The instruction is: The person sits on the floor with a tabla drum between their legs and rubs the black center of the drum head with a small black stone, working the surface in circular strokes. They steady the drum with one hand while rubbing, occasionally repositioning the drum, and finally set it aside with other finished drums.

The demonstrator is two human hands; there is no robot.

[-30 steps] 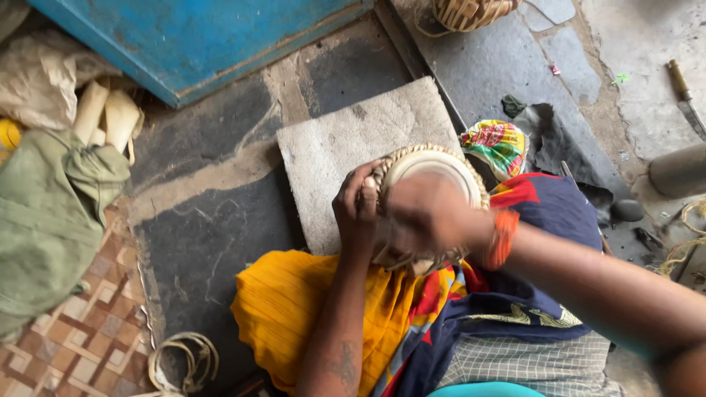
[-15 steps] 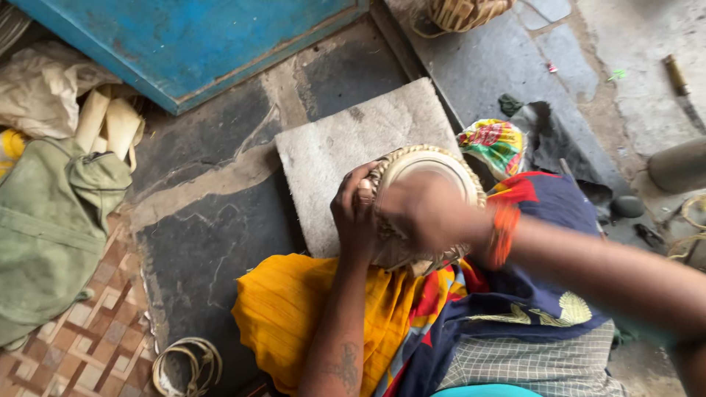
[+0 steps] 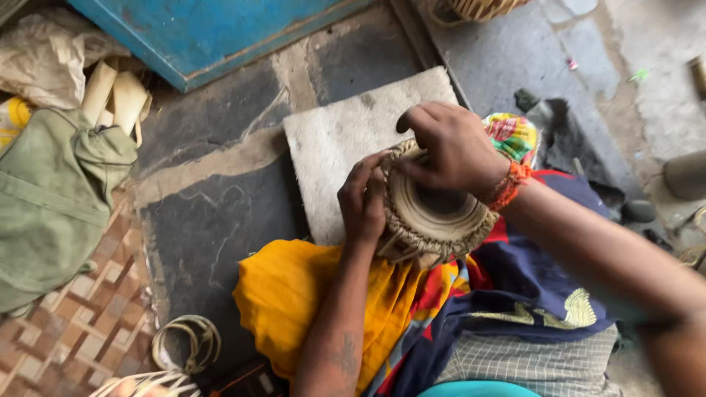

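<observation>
dark stone floor (image 3: 213, 220) fills frame; blue panel (image 3: 220, 29) at 11 o'clock. green cloth bag (image 3: 51, 198) at 9 o'clock, well apart from hands. pale stone slab (image 3: 331, 147) just above centre, its lower right hidden by hands. yellow cloth (image 3: 294, 301) on lap at 6 o'clock. small woven-rimmed drum (image 3: 434, 213) at centre, on lap. right hand (image 3: 452, 147) covers drum top, fingers curled on rim. left hand (image 3: 362, 202) grips drum's side, fingers closed on lacing. cord coil (image 3: 184, 344) at 7 o'clock.

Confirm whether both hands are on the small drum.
Yes: the left hand grips the drum's side, the right hand rests on its top.
</observation>
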